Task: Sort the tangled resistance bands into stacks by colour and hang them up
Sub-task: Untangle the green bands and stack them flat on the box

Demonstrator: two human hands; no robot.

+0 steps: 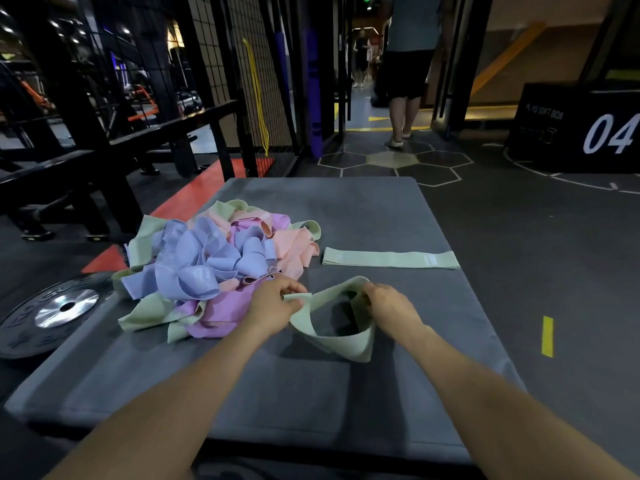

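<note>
A tangled pile of resistance bands (214,265) in blue, purple, peach and pale green lies on the left of a grey mat (311,393). One green band (391,259) lies flat and straight on the mat's right side. A second green band (346,341) hangs as an open loop just above the mat. My left hand (273,303) pinches its left end beside the pile. My right hand (388,304) grips its top right part.
A black weight plate (52,313) lies on the floor left of the mat. A black rack and wire mesh wall (221,64) with a yellow band (258,98) hanging on it stand behind. A person (408,71) walks away ahead. A black box marked 04 (575,129) sits at right.
</note>
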